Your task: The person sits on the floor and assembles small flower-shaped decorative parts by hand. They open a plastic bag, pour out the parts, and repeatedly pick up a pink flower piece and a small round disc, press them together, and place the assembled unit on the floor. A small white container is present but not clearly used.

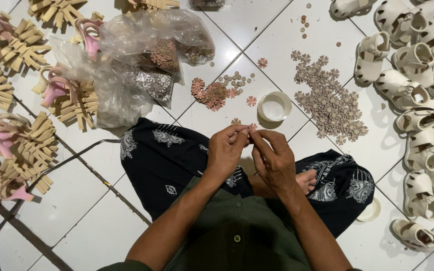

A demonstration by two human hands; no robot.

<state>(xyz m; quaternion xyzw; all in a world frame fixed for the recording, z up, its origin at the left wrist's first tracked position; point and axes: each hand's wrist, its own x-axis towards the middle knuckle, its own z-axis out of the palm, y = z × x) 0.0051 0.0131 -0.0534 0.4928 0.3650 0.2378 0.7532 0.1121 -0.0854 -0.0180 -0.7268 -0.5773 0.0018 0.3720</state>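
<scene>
Head view: left hand [225, 150] and right hand [273, 156] meet fingertip to fingertip, pinching a small pink flower piece [251, 128] between them above the lap. Assembly step judged in hand; next calls for steady fingertip alignment. Beige flower pile [330, 103] far right, white dish [274, 106] beyond.

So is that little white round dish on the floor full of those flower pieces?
No, the white dish looks empty, while the flower pieces lie in a loose beige pile and a pink pile on the tiles beside it.

Glossy white tile floor [257, 22], crinkled clear plastic bags [141, 55], matt cream sandals [418, 120]
</scene>
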